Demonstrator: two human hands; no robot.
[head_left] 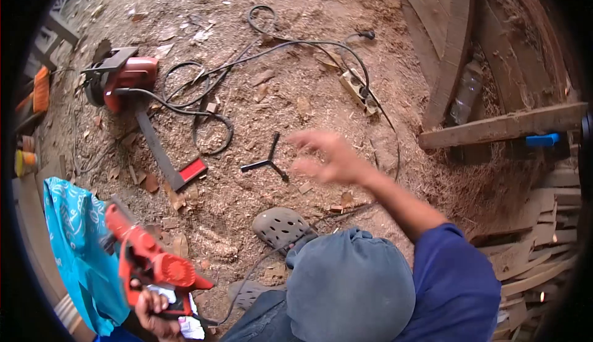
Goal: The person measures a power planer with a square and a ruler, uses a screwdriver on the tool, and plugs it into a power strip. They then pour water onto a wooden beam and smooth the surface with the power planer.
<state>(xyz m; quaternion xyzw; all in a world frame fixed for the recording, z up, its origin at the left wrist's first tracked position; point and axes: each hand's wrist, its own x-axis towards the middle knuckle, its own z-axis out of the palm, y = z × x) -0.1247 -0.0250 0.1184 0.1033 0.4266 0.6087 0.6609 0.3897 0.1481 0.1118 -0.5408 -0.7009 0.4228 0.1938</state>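
Left hand (154,308) has its fingers closed round the handle of a red power tool (151,262), held below and left of the black Y-wrench (269,163) lying on the sawdust floor (278,104). Right hand (327,157) hovers just right of the wrench, fingers spread open

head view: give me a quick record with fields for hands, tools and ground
left hand: closed around red power tool
right hand: open, blurred, holds nothing, raised over the ground
nearest right hand: black three-armed tool, lying flat
ground: sawdust and wood scraps
also lying there: second red machine, black cables, grey perforated shoe
left edge: turquoise cloth
right edge: stacked planks
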